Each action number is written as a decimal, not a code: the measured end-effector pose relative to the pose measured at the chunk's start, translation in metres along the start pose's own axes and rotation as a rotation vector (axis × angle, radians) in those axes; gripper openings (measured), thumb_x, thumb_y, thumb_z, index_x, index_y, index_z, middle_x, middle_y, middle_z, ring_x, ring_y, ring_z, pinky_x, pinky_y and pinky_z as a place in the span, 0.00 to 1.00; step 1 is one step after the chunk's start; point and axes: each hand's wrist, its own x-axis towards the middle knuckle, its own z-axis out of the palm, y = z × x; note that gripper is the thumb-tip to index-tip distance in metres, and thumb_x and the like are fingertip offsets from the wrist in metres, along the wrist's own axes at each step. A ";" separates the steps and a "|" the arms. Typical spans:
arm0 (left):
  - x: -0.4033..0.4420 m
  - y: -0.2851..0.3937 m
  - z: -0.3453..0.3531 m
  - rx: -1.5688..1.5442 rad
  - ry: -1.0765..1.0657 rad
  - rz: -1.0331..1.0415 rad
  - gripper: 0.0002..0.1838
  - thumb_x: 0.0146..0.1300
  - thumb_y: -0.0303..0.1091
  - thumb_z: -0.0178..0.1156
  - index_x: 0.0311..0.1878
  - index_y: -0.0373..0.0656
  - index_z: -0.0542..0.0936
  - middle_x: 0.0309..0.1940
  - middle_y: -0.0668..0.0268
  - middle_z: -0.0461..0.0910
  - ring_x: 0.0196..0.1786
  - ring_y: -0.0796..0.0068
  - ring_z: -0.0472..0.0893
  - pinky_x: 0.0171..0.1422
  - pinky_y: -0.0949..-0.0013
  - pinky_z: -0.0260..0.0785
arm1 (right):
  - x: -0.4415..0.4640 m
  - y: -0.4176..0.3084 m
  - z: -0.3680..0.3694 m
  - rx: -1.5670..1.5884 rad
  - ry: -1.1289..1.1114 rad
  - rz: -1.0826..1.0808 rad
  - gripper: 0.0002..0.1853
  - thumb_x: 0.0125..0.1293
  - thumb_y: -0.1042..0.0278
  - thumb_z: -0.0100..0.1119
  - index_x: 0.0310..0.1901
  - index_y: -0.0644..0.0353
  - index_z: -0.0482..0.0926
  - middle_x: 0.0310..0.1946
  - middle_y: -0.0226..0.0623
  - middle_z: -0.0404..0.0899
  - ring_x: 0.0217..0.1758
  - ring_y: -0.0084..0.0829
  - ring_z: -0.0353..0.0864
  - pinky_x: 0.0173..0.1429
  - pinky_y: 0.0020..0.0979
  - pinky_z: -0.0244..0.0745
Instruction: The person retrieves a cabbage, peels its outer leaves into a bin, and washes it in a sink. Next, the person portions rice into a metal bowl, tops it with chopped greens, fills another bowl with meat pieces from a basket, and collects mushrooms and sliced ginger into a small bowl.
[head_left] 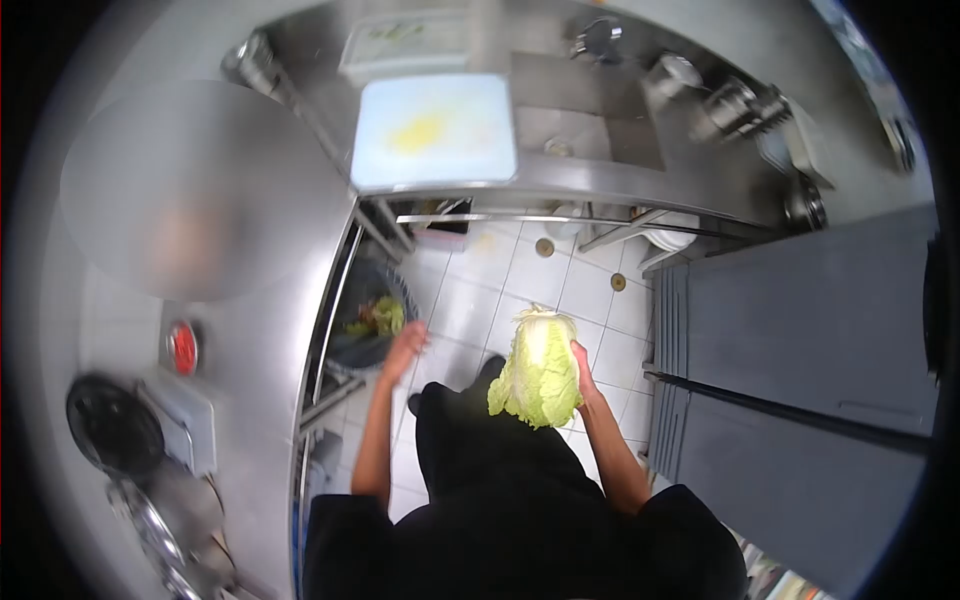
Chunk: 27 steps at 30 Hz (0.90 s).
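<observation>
A head of napa cabbage, pale at its stem end and green toward the leaf tips, is held above the floor in front of my body. My right hand grips it from its right side, with some of the fingers hidden behind the leaves. To the left, my left hand is raised beside the rim of a dark bin. Its fingers are slightly blurred but look loosely apart, and nothing shows in them. Inside the bin lie green and yellowish leaf scraps.
Ahead, a white cutting board with a yellow stain lies on the steel counter beside a sink. Another steel counter runs along my left, carrying a bowl of red food. A grey cabinet stands at my right.
</observation>
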 end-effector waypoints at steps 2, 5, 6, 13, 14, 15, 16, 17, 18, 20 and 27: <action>-0.032 0.074 0.080 -0.161 -0.220 -0.061 0.38 0.70 0.64 0.48 0.72 0.44 0.63 0.61 0.61 0.74 0.62 0.65 0.74 0.67 0.62 0.66 | 0.003 -0.027 0.016 -0.185 0.010 -0.040 0.38 0.69 0.39 0.48 0.70 0.62 0.61 0.63 0.46 0.71 0.63 0.41 0.74 0.66 0.43 0.72; -0.035 0.141 0.162 -0.425 -0.375 -0.026 0.41 0.70 0.66 0.45 0.75 0.44 0.58 0.68 0.59 0.68 0.68 0.62 0.70 0.72 0.58 0.62 | 0.013 -0.059 0.076 -0.611 0.038 -0.233 0.39 0.72 0.42 0.47 0.74 0.60 0.51 0.69 0.47 0.62 0.70 0.43 0.67 0.72 0.40 0.63; -0.028 0.157 0.174 -0.543 -0.410 -0.010 0.42 0.70 0.66 0.45 0.75 0.43 0.57 0.70 0.58 0.66 0.70 0.61 0.68 0.73 0.57 0.61 | 0.019 -0.071 0.102 -0.810 0.038 -0.303 0.42 0.71 0.40 0.48 0.75 0.59 0.45 0.72 0.49 0.56 0.73 0.45 0.62 0.74 0.40 0.60; 0.077 0.235 0.139 -0.914 -0.229 0.187 0.46 0.66 0.72 0.42 0.76 0.46 0.57 0.71 0.57 0.65 0.70 0.57 0.69 0.72 0.53 0.63 | 0.088 -0.181 0.210 -1.251 -0.237 -0.451 0.43 0.73 0.41 0.47 0.77 0.58 0.42 0.76 0.55 0.48 0.79 0.49 0.50 0.78 0.39 0.50; 0.096 0.234 0.124 -0.941 -0.198 0.211 0.46 0.67 0.72 0.42 0.76 0.45 0.57 0.71 0.57 0.65 0.69 0.56 0.69 0.71 0.52 0.64 | 0.089 -0.198 0.227 -1.267 -0.291 -0.481 0.39 0.74 0.45 0.48 0.77 0.56 0.46 0.74 0.53 0.56 0.77 0.44 0.56 0.76 0.40 0.54; 0.111 0.244 0.113 -0.993 -0.226 0.269 0.44 0.68 0.70 0.43 0.75 0.46 0.58 0.70 0.57 0.66 0.68 0.57 0.69 0.70 0.52 0.65 | 0.098 -0.216 0.236 -1.277 -0.357 -0.417 0.38 0.74 0.46 0.49 0.77 0.55 0.47 0.73 0.51 0.57 0.76 0.42 0.58 0.75 0.40 0.57; 0.124 0.253 0.103 -1.019 -0.229 0.301 0.44 0.68 0.70 0.43 0.75 0.46 0.58 0.70 0.57 0.66 0.68 0.57 0.69 0.70 0.52 0.66 | 0.104 -0.235 0.244 -1.288 -0.421 -0.347 0.38 0.74 0.47 0.50 0.77 0.54 0.47 0.72 0.49 0.59 0.74 0.40 0.61 0.74 0.39 0.59; 0.134 0.261 0.097 -1.021 -0.213 0.322 0.44 0.68 0.70 0.43 0.75 0.46 0.58 0.70 0.57 0.66 0.68 0.57 0.69 0.70 0.52 0.66 | 0.110 -0.255 0.249 -1.297 -0.486 -0.283 0.38 0.74 0.48 0.51 0.77 0.53 0.48 0.71 0.47 0.60 0.73 0.38 0.63 0.72 0.39 0.61; 0.142 0.270 0.088 -1.024 -0.204 0.338 0.43 0.68 0.70 0.43 0.75 0.46 0.58 0.70 0.57 0.67 0.68 0.57 0.70 0.70 0.52 0.66 | 0.133 -0.269 0.239 -1.273 -0.605 -0.415 0.33 0.73 0.51 0.54 0.74 0.53 0.57 0.67 0.39 0.68 0.67 0.32 0.69 0.68 0.37 0.67; 0.153 0.285 0.076 -1.006 -0.179 0.359 0.43 0.68 0.69 0.43 0.75 0.46 0.58 0.70 0.57 0.67 0.68 0.57 0.70 0.70 0.52 0.66 | 0.157 -0.308 0.218 -1.202 -0.520 -0.299 0.30 0.73 0.51 0.54 0.71 0.53 0.62 0.64 0.35 0.71 0.65 0.30 0.71 0.66 0.35 0.69; 0.196 0.308 0.073 -0.970 -0.074 0.401 0.43 0.68 0.69 0.44 0.75 0.46 0.59 0.69 0.57 0.67 0.68 0.57 0.70 0.70 0.52 0.66 | 0.265 -0.478 0.142 -0.788 -0.049 -0.417 0.21 0.74 0.54 0.52 0.62 0.55 0.73 0.56 0.32 0.78 0.54 0.25 0.78 0.56 0.31 0.74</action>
